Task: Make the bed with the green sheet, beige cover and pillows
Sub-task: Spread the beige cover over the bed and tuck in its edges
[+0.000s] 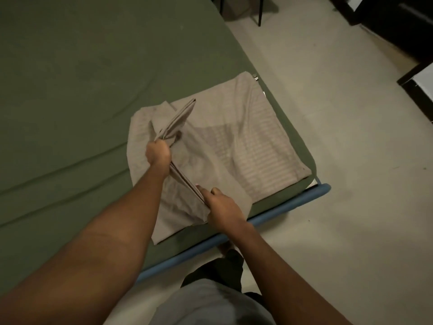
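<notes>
Grey shirt (210,306) at bottom edge. Right hand (220,204) pinches the cover's (246,137) folded edge; left hand (158,153) fists it farther up. Cover lies mid-frame on the sheet (82,78) by the rail (281,208), fold running diagonally between hands

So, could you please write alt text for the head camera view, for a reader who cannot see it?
A person's left hand and right hand grip a lifted, layered edge of a folded beige cover that lies near a corner of the spread green sheet. A blue bed rail runs along the near edge, beside a pale floor.
</notes>
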